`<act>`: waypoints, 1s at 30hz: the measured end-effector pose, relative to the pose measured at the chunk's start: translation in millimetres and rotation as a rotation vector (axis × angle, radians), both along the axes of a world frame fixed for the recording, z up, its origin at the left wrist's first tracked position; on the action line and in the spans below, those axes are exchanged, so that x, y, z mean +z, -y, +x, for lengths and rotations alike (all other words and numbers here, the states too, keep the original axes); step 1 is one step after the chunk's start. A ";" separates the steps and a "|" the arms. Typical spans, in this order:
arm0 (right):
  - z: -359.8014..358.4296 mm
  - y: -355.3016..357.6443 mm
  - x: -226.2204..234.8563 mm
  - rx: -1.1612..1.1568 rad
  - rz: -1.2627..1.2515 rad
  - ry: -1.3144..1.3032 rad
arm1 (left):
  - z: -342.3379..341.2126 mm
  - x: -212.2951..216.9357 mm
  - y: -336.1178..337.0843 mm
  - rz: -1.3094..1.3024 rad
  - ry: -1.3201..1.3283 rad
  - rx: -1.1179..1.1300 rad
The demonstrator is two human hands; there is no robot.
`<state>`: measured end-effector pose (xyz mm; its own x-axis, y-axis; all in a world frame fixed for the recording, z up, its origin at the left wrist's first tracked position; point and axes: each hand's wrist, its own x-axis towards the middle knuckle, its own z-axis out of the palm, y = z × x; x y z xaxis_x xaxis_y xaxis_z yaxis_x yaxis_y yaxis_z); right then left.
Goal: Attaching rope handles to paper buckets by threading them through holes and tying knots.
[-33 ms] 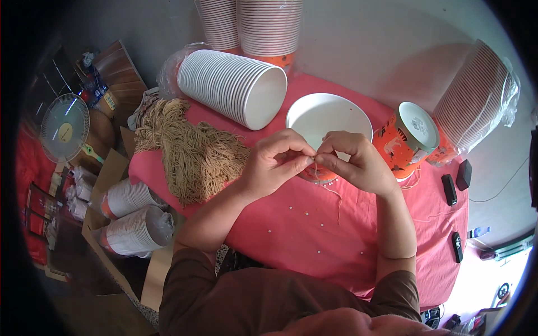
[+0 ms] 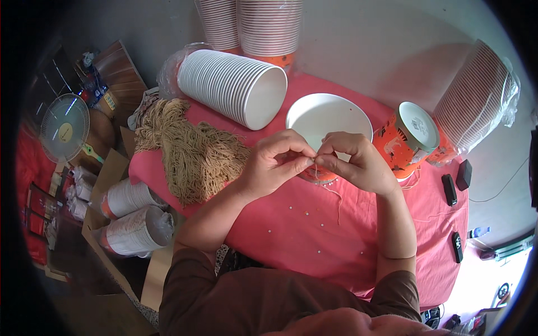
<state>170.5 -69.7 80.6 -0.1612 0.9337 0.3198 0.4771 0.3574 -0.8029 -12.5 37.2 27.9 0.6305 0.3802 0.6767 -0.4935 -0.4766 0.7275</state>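
Above the table's middle, my left hand (image 2: 274,168) and my right hand (image 2: 356,162) meet fingertip to fingertip. Both are closed in a pinch on a thin, pale string (image 2: 339,206). Its loose end dangles below my fingers toward the cloth; the pinched stretch is mostly hidden. Right behind my hands stands a large paper tub (image 2: 330,106), white inside, with orange printing showing low on its outside. Several small white beads (image 2: 307,213) lie scattered on the cloth in front of it.
A heap of tan yarn (image 2: 202,157) covers the left part of the red tablecloth (image 2: 280,246). Stacked white tubs (image 2: 230,84) lie behind it. To the right are a lidded orange tub (image 2: 400,140), bagged tubs (image 2: 476,95) and small black objects (image 2: 449,190). A cardboard box (image 2: 106,196) stands left.
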 end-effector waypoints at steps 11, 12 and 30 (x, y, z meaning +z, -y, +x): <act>-4.6 -8.0 -11.1 -0.080 0.199 -0.013 | -6.7 1.3 3.2 -0.344 -0.131 -0.090; -8.1 -7.6 -10.4 -0.076 0.199 -0.013 | -6.8 1.6 3.1 -0.344 -0.129 -0.087; -20.1 -14.5 -18.6 -0.146 0.655 0.260 | -6.8 3.7 -3.3 -0.733 -0.194 -0.266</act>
<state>150.4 -55.2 62.0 -0.1965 0.5813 0.7896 0.7034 0.6447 -0.2995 -19.3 40.5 31.6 0.8429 0.5062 0.1824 -0.3564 0.2712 0.8941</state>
